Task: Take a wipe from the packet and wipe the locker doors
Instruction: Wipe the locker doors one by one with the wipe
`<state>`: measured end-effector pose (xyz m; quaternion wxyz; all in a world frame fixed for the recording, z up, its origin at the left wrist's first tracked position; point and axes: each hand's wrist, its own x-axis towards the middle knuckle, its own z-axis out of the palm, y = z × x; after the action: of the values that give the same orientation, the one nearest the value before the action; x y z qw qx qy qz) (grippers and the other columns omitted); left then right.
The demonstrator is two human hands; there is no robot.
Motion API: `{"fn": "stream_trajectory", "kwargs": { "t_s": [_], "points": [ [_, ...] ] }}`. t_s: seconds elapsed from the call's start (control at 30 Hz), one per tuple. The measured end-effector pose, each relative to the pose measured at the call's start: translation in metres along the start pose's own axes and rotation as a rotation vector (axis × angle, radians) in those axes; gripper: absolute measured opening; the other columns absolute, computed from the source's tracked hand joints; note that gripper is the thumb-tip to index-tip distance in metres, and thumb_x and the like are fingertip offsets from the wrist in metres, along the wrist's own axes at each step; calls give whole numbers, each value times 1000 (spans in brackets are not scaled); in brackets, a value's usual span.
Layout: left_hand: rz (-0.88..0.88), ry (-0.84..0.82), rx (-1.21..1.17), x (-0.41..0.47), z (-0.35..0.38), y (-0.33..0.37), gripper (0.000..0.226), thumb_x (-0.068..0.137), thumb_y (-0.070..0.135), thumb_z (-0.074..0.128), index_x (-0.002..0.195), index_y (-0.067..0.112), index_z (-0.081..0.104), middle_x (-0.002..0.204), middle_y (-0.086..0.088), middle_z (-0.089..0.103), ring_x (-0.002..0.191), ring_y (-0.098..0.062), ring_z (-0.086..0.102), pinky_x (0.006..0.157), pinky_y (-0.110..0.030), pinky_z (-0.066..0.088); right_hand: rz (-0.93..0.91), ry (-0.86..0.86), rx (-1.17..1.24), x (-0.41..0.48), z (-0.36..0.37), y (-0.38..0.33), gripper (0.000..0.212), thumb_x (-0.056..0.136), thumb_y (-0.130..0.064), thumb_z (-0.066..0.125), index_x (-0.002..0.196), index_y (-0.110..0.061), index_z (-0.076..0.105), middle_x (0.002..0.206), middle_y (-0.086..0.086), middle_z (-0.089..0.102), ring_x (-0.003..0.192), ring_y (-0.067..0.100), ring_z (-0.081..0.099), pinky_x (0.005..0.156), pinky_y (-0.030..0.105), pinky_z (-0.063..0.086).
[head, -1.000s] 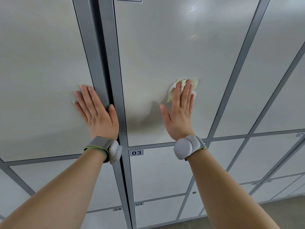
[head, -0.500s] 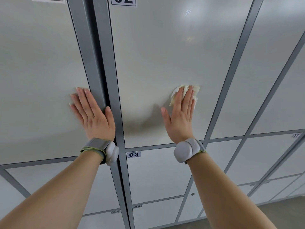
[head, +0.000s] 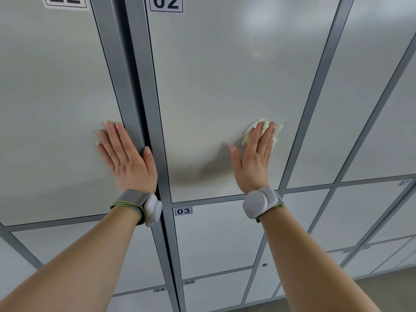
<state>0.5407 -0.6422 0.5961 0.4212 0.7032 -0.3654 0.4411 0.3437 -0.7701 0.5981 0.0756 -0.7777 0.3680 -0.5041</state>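
White wipe (head: 278,129) bunched, no clear axis, under flat R hand (head: 254,161), door 02 (head: 225,75); L hand (head: 128,159) flat.

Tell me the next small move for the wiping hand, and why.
Probably slide the right hand upward with the wipe pressed flat: it sits low on door 02, with most of the panel and a faint yellowish mark above it.

Door 02 (head: 225,75) looked smooth, semi-gloss painted sheet, w/ a soft light glare up top. Frame strips (head: 144,86) btwn doors read as grey metal, matt. Wipe (head: 278,129) was crumpled, soft, cloth-like, off-white. Right wrist pod (head: 258,204): smooth matt plastic, pale grey. Left wrist strap (head: 127,200): woven fabric, green edging. Floor (head: 382,289) matt, grey.
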Motion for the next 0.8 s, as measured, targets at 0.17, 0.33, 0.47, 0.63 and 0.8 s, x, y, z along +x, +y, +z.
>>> {"fn": "stream_trajectory", "kwargs": {
  "t_s": [0.17, 0.33, 0.47, 0.63, 0.8],
  "points": [
    [-5, -8, 0, 1, -1, 1, 63, 93, 23, 36, 141, -15, 19, 147, -35, 20, 136, -49, 16, 117, -34, -8, -4, 24, -17, 15, -6, 5, 79, 93, -50, 28, 148, 1, 4, 154, 25, -6, 144, 33, -10, 117, 38, -7],
    [-27, -18, -12, 1, -2, 3, 64, 92, 21, 39, 142, -15, 19, 148, -33, 19, 137, -50, 16, 117, -34, -9, 107, -67, -29, -12, 2, 22, 85, 90, -56, 25, 148, -1, -3, 154, 23, -12, 143, 30, -18, 117, 37, -10],
    [-47, -26, -23, 1, -3, 6, 65, 91, 20, 40, 142, -14, 18, 149, -33, 18, 137, -50, 15, 116, -34, -10, 138, -56, 15, -6, -4, 14, 83, 92, -50, 31, 148, -1, -6, 155, 21, -15, 143, 30, -20, 116, 35, -13],
    [-44, -33, -59, 1, -7, 8, 65, 92, 22, 38, 143, -13, 18, 150, -32, 17, 138, -49, 14, 116, -34, -9, 100, 36, 41, 23, -16, 3, 81, 92, -55, 25, 148, -3, -2, 155, 22, -10, 144, 30, -16, 113, 28, -17],
    [-16, -20, -104, 3, -12, 9, 65, 93, 26, 36, 142, -13, 21, 149, -32, 18, 138, -48, 13, 116, -35, -9, 213, -13, 38, -1, -4, 16, 82, 96, -50, 35, 148, -2, -5, 154, 24, -14, 143, 33, -18, 117, 37, -12]
  ]
}}
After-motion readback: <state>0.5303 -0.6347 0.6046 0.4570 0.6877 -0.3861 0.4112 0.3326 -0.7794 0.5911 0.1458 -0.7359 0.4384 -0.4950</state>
